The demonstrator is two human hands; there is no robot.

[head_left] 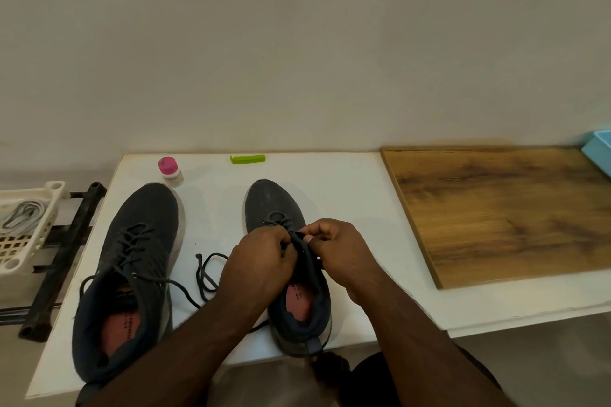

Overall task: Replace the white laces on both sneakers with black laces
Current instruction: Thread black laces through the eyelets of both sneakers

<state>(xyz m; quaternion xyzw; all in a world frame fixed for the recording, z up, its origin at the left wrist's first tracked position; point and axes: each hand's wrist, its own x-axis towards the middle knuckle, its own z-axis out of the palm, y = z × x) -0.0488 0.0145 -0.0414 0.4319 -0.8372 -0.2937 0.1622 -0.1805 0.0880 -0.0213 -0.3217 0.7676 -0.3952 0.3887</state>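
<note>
Both my forearms reach in over the white bench (330, 175). My left hand (261, 261) and right hand (340, 251) meet above the right sneaker (281, 205), each grip pinching its thin black lace (299, 236). The knit left sneaker (139, 241) lies alongside, already laced black.

From my remote seat, I read this as a plain room in a home, set up as a makeshift work corner. A white table (330, 182) is pushed against a bare, unpainted-looking beige wall (297, 43), with a wood-grain board (502, 208) lying on the table's right part. At the table's far edge stand a small pink-capped bottle (170, 171) and a green clip (247, 158), and just left of the table a cream plastic basket (23, 228) rests on a dark metal frame (62, 261).
</note>
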